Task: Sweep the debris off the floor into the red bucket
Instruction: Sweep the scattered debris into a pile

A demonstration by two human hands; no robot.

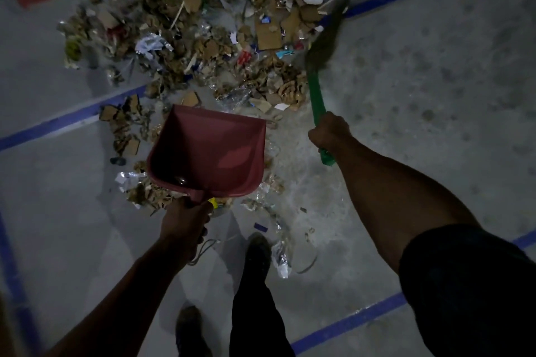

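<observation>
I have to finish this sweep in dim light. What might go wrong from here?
1. The red scoop, held by the left hand, looks tilted with debris lying behind and beside it, so those scraps may be missed.
2. The broom in the right hand is blurred; a fast stroke may scatter light scraps past the scoop.
3. A plastic scrap by the shoe may be trodden on.

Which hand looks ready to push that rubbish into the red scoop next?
The right hand. It grips the green-handled broom, whose bristles sit at the debris pile. The left hand only holds the red scoop steady, mouth toward the pile.
</observation>
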